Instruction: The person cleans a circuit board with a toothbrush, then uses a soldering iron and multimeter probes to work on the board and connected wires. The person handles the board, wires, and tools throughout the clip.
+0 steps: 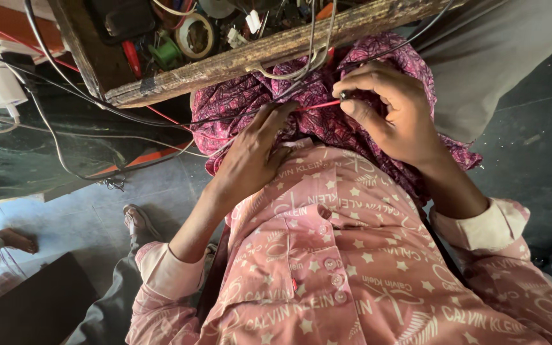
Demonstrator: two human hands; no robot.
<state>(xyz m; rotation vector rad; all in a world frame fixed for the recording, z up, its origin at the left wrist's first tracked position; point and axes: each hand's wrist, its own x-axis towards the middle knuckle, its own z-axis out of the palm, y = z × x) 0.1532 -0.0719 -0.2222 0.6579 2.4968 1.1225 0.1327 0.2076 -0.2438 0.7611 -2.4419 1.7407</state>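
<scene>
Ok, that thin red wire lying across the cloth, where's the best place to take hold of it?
Probably the bare middle stretch of the red wire, pinched from above. The right hand already pinches its dark-tipped end, and the left hand has fingertips at the other end. The wire lies nearly level across the purple patterned cloth, so only its top is free.

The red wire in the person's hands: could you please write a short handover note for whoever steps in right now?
Right hand: pinches the red wire near its dark tip, over the purple patterned cloth on the lap.
Left hand: fingers flat on the cloth, fingertips touching the wire.
Black cables run from the wooden tray of parts above.
Done: wire picked out and gripped.
Left: cannot tell from this view; the wire's end is not joined to anything visible.
</scene>
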